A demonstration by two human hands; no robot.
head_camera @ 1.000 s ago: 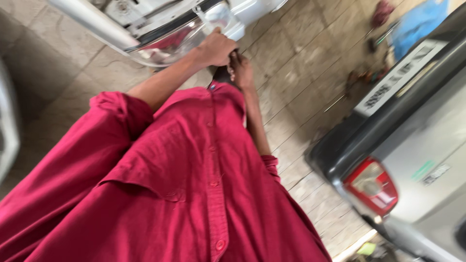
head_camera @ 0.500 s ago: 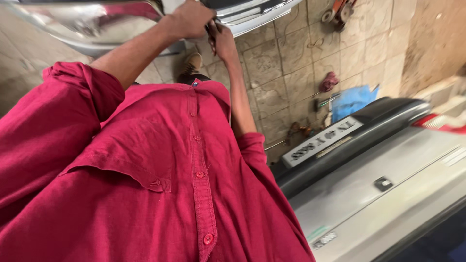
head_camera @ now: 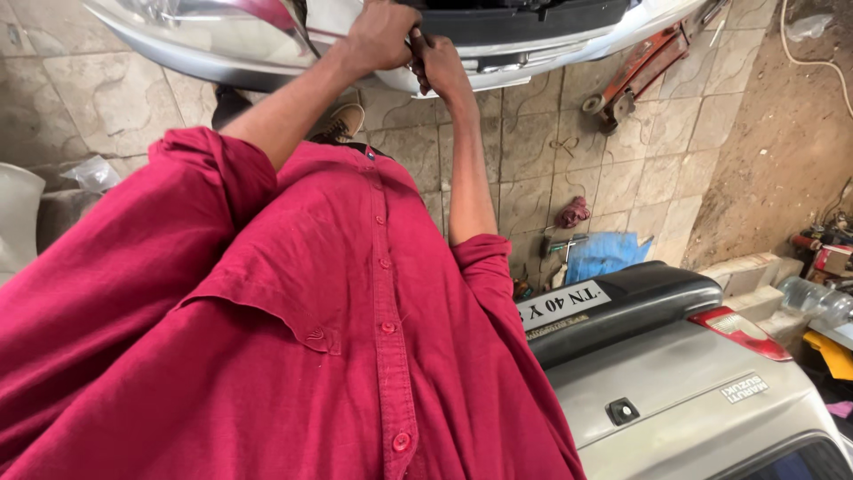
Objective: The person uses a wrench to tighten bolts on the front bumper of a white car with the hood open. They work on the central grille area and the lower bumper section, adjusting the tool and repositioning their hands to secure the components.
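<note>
Crimson shirt (head_camera: 293, 356); silver bumper (head_camera: 222, 53); blue cloth (head_camera: 609, 253).

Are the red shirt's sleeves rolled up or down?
Rolled up. The sleeves bunch near the elbows, leaving both forearms bare up to the left hand and right hand at the silver bumper.

A stone-tiled workshop floor (head_camera: 524, 151) carries a red trolley jack (head_camera: 641, 73) near its far edge, a crumpled dark red rag (head_camera: 574, 212) and a blue plastic sheet (head_camera: 606, 253) mid-floor; bare earth (head_camera: 782, 133) borders the tiles' right edge.
</note>
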